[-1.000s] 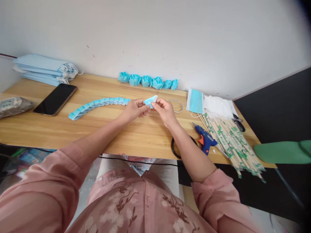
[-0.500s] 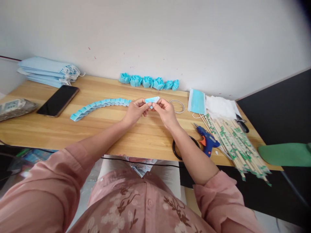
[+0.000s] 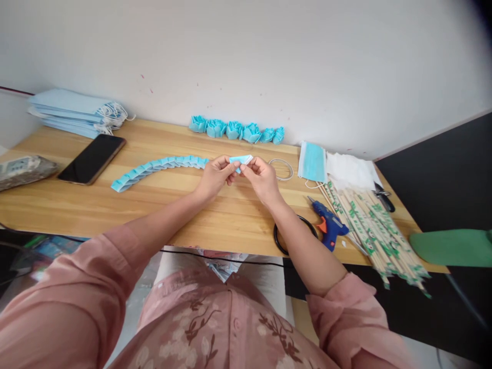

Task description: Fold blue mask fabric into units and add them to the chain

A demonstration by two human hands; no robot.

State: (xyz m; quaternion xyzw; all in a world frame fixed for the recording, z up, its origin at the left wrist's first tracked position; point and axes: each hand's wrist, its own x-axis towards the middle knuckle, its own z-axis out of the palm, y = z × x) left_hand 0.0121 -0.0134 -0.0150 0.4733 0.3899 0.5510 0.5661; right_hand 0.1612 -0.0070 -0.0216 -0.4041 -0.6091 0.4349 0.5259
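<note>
Between my two hands is a small folded piece of blue-and-white mask fabric [image 3: 241, 159], lifted above the table. My left hand [image 3: 215, 177] pinches its left side with thumb and fingers. On its right side, my right hand [image 3: 261, 178] is closed the same way, the two thumbs close together at the lower edge. A curved row of overlapping folded blue pieces [image 3: 157, 165] lies on the table left of my left hand, its right end reaching behind that hand. Several blue fabric flowers [image 3: 233, 130] stand in a line along the wall behind my hands.
At left are a stack of masks [image 3: 69, 107], a phone [image 3: 92, 159] and a grey-brown packet [image 3: 25, 171]. Rightward lie a silver ring [image 3: 281, 169], a mask [image 3: 312, 162], white sheets [image 3: 351, 170], a blue glue gun [image 3: 326, 223], and wrapped chopsticks [image 3: 369, 225] jutting past the front edge.
Both hands keep their grip on the folded fabric piece, with barely any movement of the thumbs. The view has shifted very slightly; the things on the table stay where they were.
</note>
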